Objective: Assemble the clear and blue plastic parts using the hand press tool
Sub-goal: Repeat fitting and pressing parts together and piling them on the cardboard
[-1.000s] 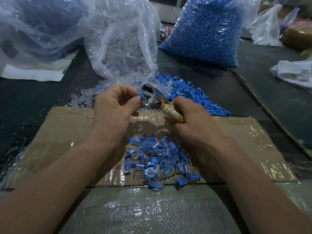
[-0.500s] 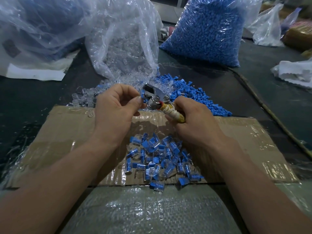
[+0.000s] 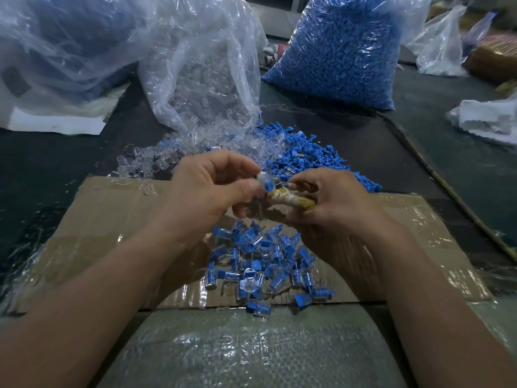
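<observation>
Your left hand (image 3: 207, 191) now pinches the clear-and-blue plastic part (image 3: 265, 184) off the yellow-wrapped hand press tool (image 3: 288, 198) your right hand (image 3: 335, 200) clamps; it looks joined.

Glossy clear plastic bag (image 3: 201, 68); taped cardboard (image 3: 106, 219) (matt brown).

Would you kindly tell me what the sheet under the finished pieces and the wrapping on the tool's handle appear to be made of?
The sheet looks like brown matte cardboard, with glossy wrinkled strips that suggest clear tape. The wrapping on the hand press tool, gripped by the right hand, looks like yellowish cloth or tape wound in bands; blur leaves that open.
</observation>
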`<control>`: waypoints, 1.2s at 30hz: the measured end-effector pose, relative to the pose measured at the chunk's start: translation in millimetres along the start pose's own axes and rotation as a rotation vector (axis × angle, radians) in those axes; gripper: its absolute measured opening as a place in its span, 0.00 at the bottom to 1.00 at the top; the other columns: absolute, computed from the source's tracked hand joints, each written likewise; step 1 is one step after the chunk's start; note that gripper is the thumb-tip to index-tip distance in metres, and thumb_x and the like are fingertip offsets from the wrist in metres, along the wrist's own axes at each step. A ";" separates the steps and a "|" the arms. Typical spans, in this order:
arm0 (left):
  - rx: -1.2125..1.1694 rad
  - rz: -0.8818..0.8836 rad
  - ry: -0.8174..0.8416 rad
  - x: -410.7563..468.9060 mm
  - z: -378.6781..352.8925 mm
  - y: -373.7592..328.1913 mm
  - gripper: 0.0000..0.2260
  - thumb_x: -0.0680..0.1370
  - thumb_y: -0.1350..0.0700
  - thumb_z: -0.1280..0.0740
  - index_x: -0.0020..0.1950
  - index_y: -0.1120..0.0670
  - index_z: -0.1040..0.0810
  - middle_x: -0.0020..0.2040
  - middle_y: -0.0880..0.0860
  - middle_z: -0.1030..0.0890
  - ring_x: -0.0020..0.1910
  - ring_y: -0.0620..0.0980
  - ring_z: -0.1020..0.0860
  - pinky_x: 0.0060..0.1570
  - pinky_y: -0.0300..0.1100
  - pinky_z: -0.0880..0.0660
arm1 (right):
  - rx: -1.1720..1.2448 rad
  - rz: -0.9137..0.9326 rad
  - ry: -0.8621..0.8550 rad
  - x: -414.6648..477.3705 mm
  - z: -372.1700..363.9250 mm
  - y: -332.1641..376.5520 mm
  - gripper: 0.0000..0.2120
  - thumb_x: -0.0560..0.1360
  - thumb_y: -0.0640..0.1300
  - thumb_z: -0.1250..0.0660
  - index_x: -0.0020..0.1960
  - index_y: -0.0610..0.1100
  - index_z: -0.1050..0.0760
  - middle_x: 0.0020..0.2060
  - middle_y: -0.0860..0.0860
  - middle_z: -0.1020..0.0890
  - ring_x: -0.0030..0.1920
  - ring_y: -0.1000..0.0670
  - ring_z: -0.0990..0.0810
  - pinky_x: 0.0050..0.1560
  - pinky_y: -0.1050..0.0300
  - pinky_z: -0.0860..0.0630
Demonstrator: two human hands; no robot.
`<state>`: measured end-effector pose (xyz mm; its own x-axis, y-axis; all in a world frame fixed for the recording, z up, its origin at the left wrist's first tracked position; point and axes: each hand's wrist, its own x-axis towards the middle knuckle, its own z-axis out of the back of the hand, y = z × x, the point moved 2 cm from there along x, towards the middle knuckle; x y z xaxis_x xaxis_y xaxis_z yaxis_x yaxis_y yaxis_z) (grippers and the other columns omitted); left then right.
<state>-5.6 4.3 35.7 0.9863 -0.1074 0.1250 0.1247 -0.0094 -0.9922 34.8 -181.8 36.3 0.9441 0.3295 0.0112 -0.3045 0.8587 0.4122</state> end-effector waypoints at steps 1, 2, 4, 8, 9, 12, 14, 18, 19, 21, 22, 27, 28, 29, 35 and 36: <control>0.010 0.016 0.035 -0.5 -1.8 0.7 0.07 0.63 0.56 0.30 0.40 0.55 0.21 0.32 0.51 0.18 0.24 0.43 0.25 0.24 0.34 0.27 | 0.000 0.001 0.014 -0.1 -0.8 0.6 0.17 0.63 0.50 0.24 0.50 0.52 0.22 0.42 0.57 0.22 0.45 0.54 0.24 0.46 0.56 0.28; 0.016 0.025 0.064 -1.0 -3.5 1.0 0.07 0.63 0.56 0.30 0.39 0.55 0.20 0.31 0.52 0.18 0.24 0.43 0.26 0.23 0.33 0.28 | -0.001 -0.002 0.020 -0.2 -1.2 1.1 0.18 0.62 0.51 0.24 0.50 0.52 0.22 0.41 0.58 0.22 0.45 0.55 0.24 0.47 0.55 0.28; 0.026 0.029 0.117 -1.6 -6.0 1.0 0.05 0.62 0.57 0.29 0.36 0.55 0.19 0.30 0.53 0.19 0.23 0.43 0.27 0.23 0.32 0.30 | -0.007 -0.020 0.028 0.2 -1.1 0.9 0.22 0.60 0.53 0.23 0.53 0.52 0.23 0.42 0.59 0.23 0.46 0.55 0.25 0.49 0.55 0.28; 0.103 0.000 0.224 -2.1 -8.5 0.4 0.05 0.62 0.57 0.29 0.36 0.55 0.18 0.30 0.50 0.19 0.25 0.41 0.26 0.26 0.30 0.29 | -0.038 -0.037 0.061 0.7 -1.6 -1.3 0.30 0.59 0.54 0.23 0.59 0.52 0.26 0.49 0.57 0.23 0.50 0.55 0.27 0.53 0.54 0.28; 0.129 -0.003 0.247 -2.1 -9.1 0.4 0.05 0.62 0.56 0.29 0.36 0.54 0.18 0.31 0.50 0.19 0.28 0.41 0.24 0.29 0.30 0.27 | -0.037 -0.041 0.067 0.7 -1.7 -1.9 0.31 0.59 0.54 0.23 0.60 0.52 0.26 0.51 0.56 0.23 0.50 0.55 0.27 0.54 0.54 0.29; 0.187 -0.013 0.297 -4.5 -11.0 -0.8 0.06 0.62 0.55 0.29 0.37 0.53 0.17 0.32 0.49 0.18 0.29 0.41 0.24 0.29 0.29 0.28 | -0.053 -0.034 0.097 0.5 -2.3 -2.2 0.33 0.60 0.54 0.23 0.63 0.52 0.28 0.55 0.54 0.24 0.52 0.54 0.29 0.55 0.54 0.31; 0.150 -0.020 0.269 -4.9 -9.9 -0.9 0.05 0.63 0.55 0.30 0.37 0.53 0.17 0.29 0.48 0.20 0.26 0.39 0.27 0.26 0.28 0.31 | -0.064 -0.029 0.115 0.3 -2.2 -1.9 0.34 0.60 0.55 0.23 0.63 0.52 0.29 0.55 0.54 0.26 0.53 0.55 0.30 0.53 0.55 0.32; 0.144 0.009 -0.088 6.3 5.7 9.6 0.04 0.69 0.61 0.30 0.38 0.52 0.19 0.30 0.46 0.20 0.25 0.38 0.26 0.28 0.30 0.28 | -0.038 -0.024 0.180 -1.4 -1.7 -2.6 0.37 0.59 0.57 0.24 0.65 0.53 0.32 0.52 0.58 0.30 0.54 0.55 0.32 0.53 0.57 0.34; 0.208 -0.001 -0.208 10.5 11.5 12.6 0.06 0.71 0.63 0.31 0.39 0.51 0.19 0.31 0.45 0.20 0.27 0.37 0.25 0.31 0.31 0.26 | -0.033 -0.027 0.190 -1.5 -1.3 -3.5 0.37 0.60 0.58 0.25 0.66 0.53 0.32 0.52 0.58 0.31 0.54 0.55 0.32 0.53 0.57 0.34; 0.479 -0.048 -0.388 16.3 23.5 15.1 0.08 0.74 0.63 0.32 0.44 0.50 0.19 0.40 0.45 0.19 0.35 0.35 0.24 0.38 0.30 0.26 | -0.044 -0.026 0.205 -1.5 -0.7 -5.4 0.36 0.61 0.60 0.26 0.66 0.54 0.33 0.52 0.58 0.31 0.54 0.55 0.32 0.52 0.57 0.35; 0.650 -0.071 -0.433 18.5 28.4 15.5 0.09 0.74 0.63 0.33 0.49 0.51 0.19 0.46 0.48 0.19 0.41 0.37 0.24 0.45 0.34 0.27 | -0.043 -0.027 0.208 -1.6 -0.2 -5.9 0.36 0.61 0.63 0.28 0.66 0.55 0.32 0.52 0.59 0.31 0.53 0.55 0.32 0.51 0.58 0.35; 1.105 0.019 -0.351 28.9 44.6 27.3 0.19 0.74 0.63 0.34 0.64 0.53 0.25 0.64 0.57 0.28 0.64 0.57 0.32 0.64 0.51 0.38 | 0.047 -0.032 0.139 -1.7 3.8 -6.0 0.37 0.57 0.71 0.41 0.62 0.54 0.28 0.48 0.60 0.28 0.50 0.58 0.29 0.45 0.62 0.35; 1.136 0.037 -0.330 29.1 44.6 28.9 0.20 0.74 0.62 0.35 0.66 0.54 0.27 0.65 0.57 0.29 0.65 0.57 0.33 0.65 0.52 0.39 | 0.038 -0.030 0.131 -1.5 3.3 -6.7 0.34 0.61 0.69 0.39 0.61 0.53 0.27 0.48 0.60 0.28 0.50 0.57 0.29 0.46 0.61 0.35; 1.160 0.045 -0.317 29.1 43.8 30.2 0.21 0.74 0.62 0.35 0.67 0.55 0.28 0.65 0.58 0.30 0.66 0.57 0.34 0.65 0.52 0.39 | 0.029 -0.029 0.123 -1.2 2.6 -8.0 0.29 0.65 0.67 0.37 0.61 0.53 0.27 0.48 0.60 0.28 0.50 0.57 0.29 0.47 0.60 0.35; 1.210 0.049 -0.277 31.9 46.3 35.5 0.13 0.75 0.63 0.37 0.59 0.61 0.22 0.58 0.60 0.25 0.61 0.58 0.32 0.60 0.49 0.36 | 0.022 -0.014 0.067 0.9 1.3 -12.6 0.15 0.73 0.55 0.35 0.57 0.51 0.24 0.44 0.60 0.26 0.46 0.59 0.29 0.41 0.71 0.37; 1.213 0.037 -0.272 32.7 47.1 35.9 0.12 0.75 0.63 0.37 0.57 0.61 0.21 0.57 0.61 0.24 0.60 0.58 0.31 0.59 0.49 0.35 | 0.026 -0.016 0.042 1.5 1.8 -13.1 0.14 0.73 0.54 0.35 0.56 0.51 0.23 0.43 0.60 0.26 0.44 0.60 0.29 0.41 0.71 0.37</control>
<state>36.1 47.3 4.3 0.9636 0.1230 0.2372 -0.0279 0.9292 -0.3685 40.5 -193.2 32.5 0.9425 0.3324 -0.0341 -0.2853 0.8536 0.4358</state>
